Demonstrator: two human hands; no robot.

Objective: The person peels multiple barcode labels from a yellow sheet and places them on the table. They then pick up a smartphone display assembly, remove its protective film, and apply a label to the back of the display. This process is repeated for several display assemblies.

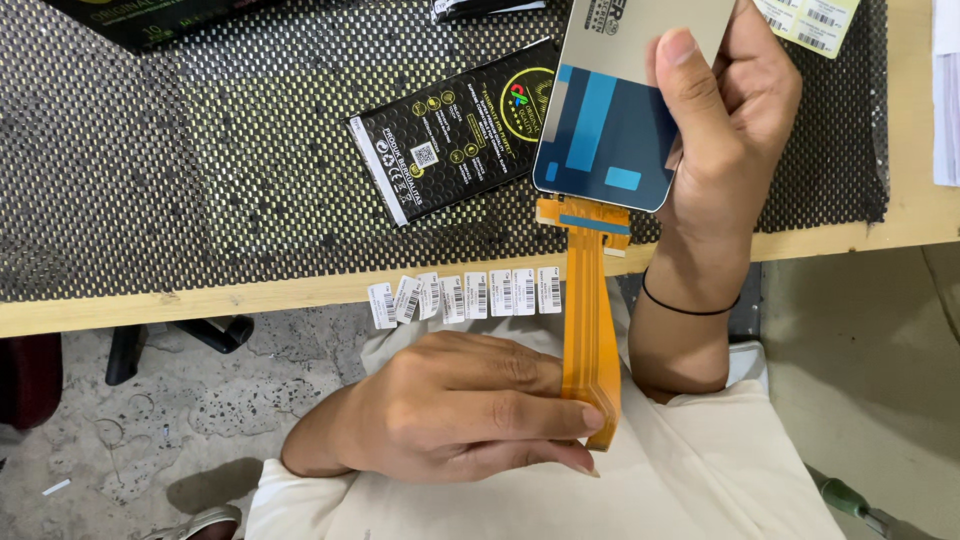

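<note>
My right hand [722, 120] grips a flat phone display panel [612, 120] by its right side, its silver back with blue patches facing me, held above the table edge. An orange flex ribbon cable [585, 310] hangs from the panel's lower edge toward my lap. My left hand [470, 405] pinches the lower end of that ribbon between thumb and fingers. A thin black band circles my right wrist.
A black printed pouch [455, 135] lies on the dark mesh mat [200, 150] covering the wooden table [150, 305]. Several small barcode stickers [465, 296] hang along the table's front edge. More labels [810, 20] lie at the top right. Concrete floor below.
</note>
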